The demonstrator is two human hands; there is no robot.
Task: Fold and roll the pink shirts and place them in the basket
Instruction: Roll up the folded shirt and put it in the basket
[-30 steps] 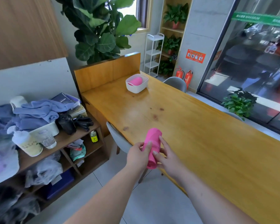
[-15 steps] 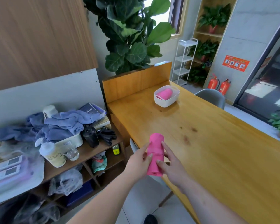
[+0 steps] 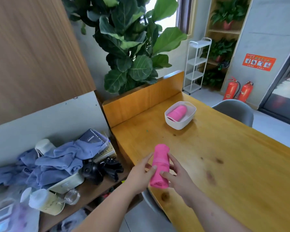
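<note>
Most of the right side is being taken up by a long wooden bench point(image 3: 233, 164), and a big leafy plant point(image 3: 132, 47) is being seen behind its far end. To the left, a low wooden shelf point(image 3: 92, 191) is being loaded with a heap of blue cloths point(image 3: 60, 158), bottles and dark gear. A grey chair point(image 3: 234, 111) is being kept at the bench's far side. A white basket point(image 3: 178, 125) is being carried by the bench near its far end, and one rolled pink shirt point(image 3: 177, 113) is being held inside it, lying on its side. A second rolled pink shirt point(image 3: 160, 166) is being grasped over the bench's near left edge, well apart from the basket. It is being gripped on one side by the left hand point(image 3: 139, 176) and on the other by the right hand point(image 3: 179, 178), with the fingers of both being curled round the roll. Whether the roll is being rested on the bench cannot be told.
</note>
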